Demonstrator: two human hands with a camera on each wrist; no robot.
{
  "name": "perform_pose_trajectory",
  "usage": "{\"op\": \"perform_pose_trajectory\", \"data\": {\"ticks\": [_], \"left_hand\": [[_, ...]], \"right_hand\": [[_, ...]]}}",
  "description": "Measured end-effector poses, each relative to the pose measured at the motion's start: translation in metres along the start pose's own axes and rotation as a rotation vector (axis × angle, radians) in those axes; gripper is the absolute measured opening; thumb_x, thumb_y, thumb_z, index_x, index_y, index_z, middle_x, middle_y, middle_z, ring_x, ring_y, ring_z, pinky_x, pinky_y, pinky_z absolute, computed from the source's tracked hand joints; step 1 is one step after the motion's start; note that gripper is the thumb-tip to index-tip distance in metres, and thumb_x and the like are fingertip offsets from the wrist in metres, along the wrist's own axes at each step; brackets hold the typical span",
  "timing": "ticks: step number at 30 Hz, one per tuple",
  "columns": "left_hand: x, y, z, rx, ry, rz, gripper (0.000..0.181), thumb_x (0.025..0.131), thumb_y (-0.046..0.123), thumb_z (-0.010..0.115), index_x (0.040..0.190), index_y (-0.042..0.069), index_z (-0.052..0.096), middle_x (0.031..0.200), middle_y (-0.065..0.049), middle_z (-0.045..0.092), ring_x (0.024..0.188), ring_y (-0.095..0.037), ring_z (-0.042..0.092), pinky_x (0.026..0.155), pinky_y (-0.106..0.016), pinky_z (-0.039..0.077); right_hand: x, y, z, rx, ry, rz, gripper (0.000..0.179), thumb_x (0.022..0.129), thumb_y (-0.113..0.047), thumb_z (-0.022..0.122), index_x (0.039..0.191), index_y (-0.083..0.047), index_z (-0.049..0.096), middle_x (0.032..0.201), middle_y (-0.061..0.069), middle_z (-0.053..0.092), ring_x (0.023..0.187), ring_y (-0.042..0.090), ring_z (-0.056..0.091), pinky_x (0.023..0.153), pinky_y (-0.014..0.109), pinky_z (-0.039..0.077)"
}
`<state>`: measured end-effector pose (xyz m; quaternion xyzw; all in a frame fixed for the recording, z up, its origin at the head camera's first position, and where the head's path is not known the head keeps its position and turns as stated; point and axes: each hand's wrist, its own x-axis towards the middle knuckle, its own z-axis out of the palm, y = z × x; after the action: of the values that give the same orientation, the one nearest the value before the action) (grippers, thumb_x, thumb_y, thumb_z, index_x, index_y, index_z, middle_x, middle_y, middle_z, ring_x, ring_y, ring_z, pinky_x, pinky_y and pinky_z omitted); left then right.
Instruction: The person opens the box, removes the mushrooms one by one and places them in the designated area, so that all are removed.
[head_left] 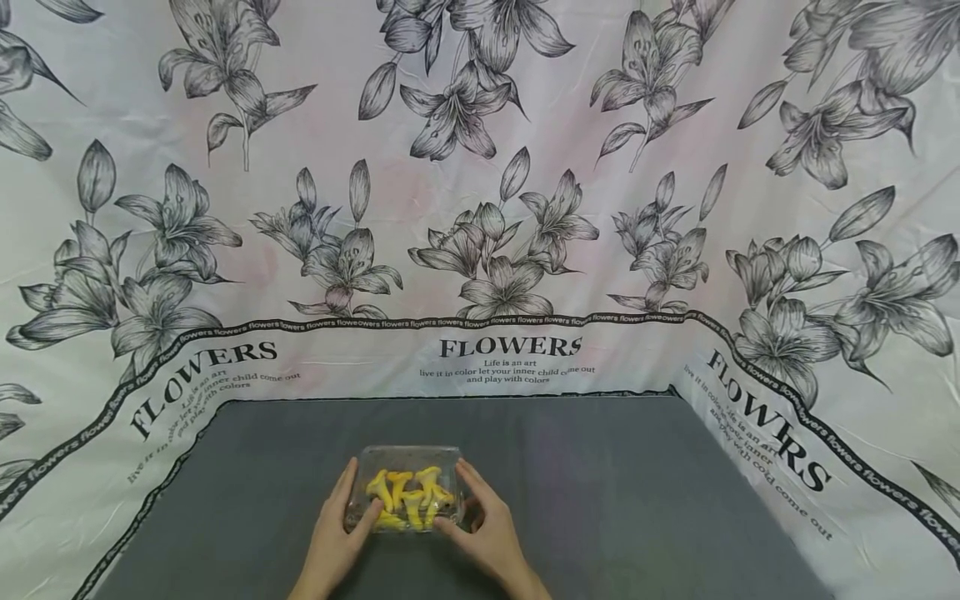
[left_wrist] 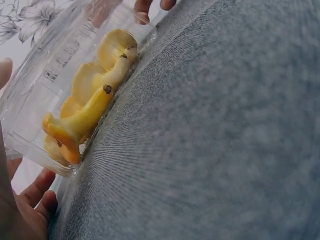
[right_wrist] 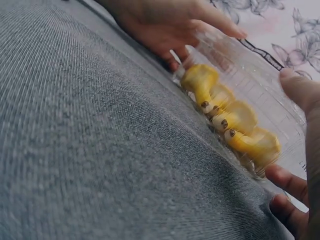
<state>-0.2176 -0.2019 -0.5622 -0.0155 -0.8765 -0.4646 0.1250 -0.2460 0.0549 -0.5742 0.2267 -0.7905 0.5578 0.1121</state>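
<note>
A clear plastic box (head_left: 409, 455) with yellow mushrooms (head_left: 412, 497) inside sits on the grey cloth, low and left of centre in the head view. My left hand (head_left: 336, 521) holds its left side, thumb at the front and fingers along the side wall. On the opposite side my right hand (head_left: 491, 527) grips the box in the same way. Through the transparent wall in the left wrist view, mushrooms (left_wrist: 92, 97) with dark-tipped stems lie near the bottom. The right wrist view also shows the mushrooms (right_wrist: 235, 120) between both hands. Some fingertips are hidden behind the box.
A grey ribbed cloth (head_left: 615, 500) covers the table. White fabric (head_left: 510, 358) printed with black lilies and "FLOWERS" lettering hangs behind it and along both sides.
</note>
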Motion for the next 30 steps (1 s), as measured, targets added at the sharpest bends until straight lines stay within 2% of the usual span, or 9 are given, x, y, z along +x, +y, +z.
{"op": "perform_pose_trajectory", "data": {"ticks": [2, 6, 9, 13, 18, 23, 30], "left_hand": [[0.000, -0.002, 0.002, 0.003, -0.008, 0.009, 0.085, 0.105, 0.038, 0.068, 0.168, 0.001, 0.024, 0.173, -0.027, 0.023, 0.151, -0.057, 0.030, 0.108, -0.082, 0.029], [-0.001, -0.001, 0.002, 0.027, -0.036, -0.020, 0.094, 0.101, 0.044, 0.072, 0.170, 0.005, 0.020, 0.176, -0.021, 0.018, 0.148, -0.057, 0.033, 0.106, -0.082, 0.032], [-0.002, 0.001, 0.000, 0.042, -0.068, -0.076, 0.104, 0.096, 0.053, 0.075, 0.172, 0.012, 0.016, 0.178, -0.016, 0.015, 0.146, -0.052, 0.036, 0.103, -0.080, 0.037], [-0.003, 0.001, -0.003, 0.066, -0.095, -0.117, 0.115, 0.089, 0.058, 0.082, 0.173, 0.016, 0.014, 0.178, -0.015, 0.017, 0.142, -0.049, 0.040, 0.099, -0.077, 0.043], [-0.003, -0.002, -0.004, 0.076, -0.108, -0.114, 0.120, 0.085, 0.056, 0.086, 0.173, 0.017, 0.014, 0.174, -0.021, 0.024, 0.137, -0.050, 0.044, 0.095, -0.075, 0.046], [-0.005, -0.003, -0.007, 0.055, -0.119, -0.101, 0.116, 0.087, 0.053, 0.085, 0.173, 0.018, 0.016, 0.166, -0.025, 0.035, 0.131, -0.044, 0.047, 0.090, -0.068, 0.050], [-0.004, -0.005, -0.007, 0.062, -0.123, -0.046, 0.110, 0.092, 0.048, 0.083, 0.172, 0.012, 0.016, 0.171, -0.025, 0.029, 0.130, -0.042, 0.043, 0.094, -0.069, 0.049]], "right_hand": [[-0.001, 0.001, -0.001, -0.009, -0.019, -0.015, 0.082, 0.088, -0.018, 0.089, 0.158, -0.002, 0.048, 0.165, 0.020, 0.044, 0.075, 0.004, 0.060, 0.049, 0.019, 0.044], [0.000, 0.003, -0.004, -0.027, -0.043, -0.018, 0.088, 0.088, -0.022, 0.089, 0.161, -0.001, 0.043, 0.168, 0.021, 0.038, 0.071, 0.002, 0.057, 0.050, 0.018, 0.045], [0.001, 0.004, -0.005, -0.040, -0.067, -0.013, 0.091, 0.089, -0.026, 0.089, 0.161, 0.000, 0.041, 0.169, 0.021, 0.034, 0.069, 0.000, 0.054, 0.050, 0.018, 0.045], [0.000, 0.006, -0.006, -0.051, -0.092, -0.019, 0.093, 0.089, -0.029, 0.089, 0.161, 0.002, 0.040, 0.170, 0.024, 0.031, 0.068, -0.001, 0.050, 0.050, 0.018, 0.045], [-0.001, 0.005, -0.006, -0.051, -0.100, -0.020, 0.093, 0.089, -0.030, 0.089, 0.160, 0.003, 0.040, 0.169, 0.025, 0.031, 0.066, -0.002, 0.047, 0.050, 0.017, 0.044], [-0.002, 0.004, -0.006, -0.049, -0.109, -0.012, 0.092, 0.089, -0.028, 0.089, 0.160, 0.005, 0.039, 0.169, 0.025, 0.030, 0.063, -0.004, 0.044, 0.048, 0.017, 0.042], [-0.001, 0.006, -0.007, -0.048, -0.105, -0.012, 0.091, 0.088, -0.028, 0.089, 0.157, 0.008, 0.042, 0.165, 0.025, 0.035, 0.057, -0.007, 0.040, 0.045, 0.018, 0.043]]}}
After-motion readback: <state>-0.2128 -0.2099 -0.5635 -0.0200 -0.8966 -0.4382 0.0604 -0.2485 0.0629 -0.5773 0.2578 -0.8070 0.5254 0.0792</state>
